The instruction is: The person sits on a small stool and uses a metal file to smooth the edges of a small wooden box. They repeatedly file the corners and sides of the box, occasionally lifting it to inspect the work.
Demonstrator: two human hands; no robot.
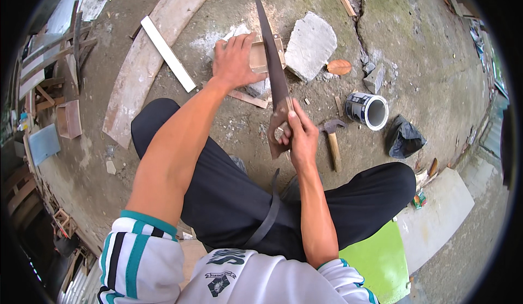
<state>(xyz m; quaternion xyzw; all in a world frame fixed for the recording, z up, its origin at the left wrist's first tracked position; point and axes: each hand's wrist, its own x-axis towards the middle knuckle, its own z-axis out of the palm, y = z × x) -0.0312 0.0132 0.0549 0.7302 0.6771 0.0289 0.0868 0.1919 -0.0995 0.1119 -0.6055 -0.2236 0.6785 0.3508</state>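
Observation:
My right hand (300, 135) is closed around the wooden handle of a handsaw (277, 78). The long dark blade points away from me and passes over a small shallow wooden box (258, 58). My left hand (235, 61) rests against the left side of that box, fingers spread and thumb stretched out toward the blade. Part of the box is hidden under the hand and the blade. Whether the saw's teeth touch the wood I cannot tell. A pale concrete block (310, 45) lies just right of the box, and a thin wood strip (248, 98) lies below it.
A claw hammer (334, 149), a tipped paint can (369, 111) and a black plastic bag (405, 137) lie to the right. On the left are a white strip (168, 53) and a long curved board (136, 75). Scrap wood (49, 80) is piled at the far left.

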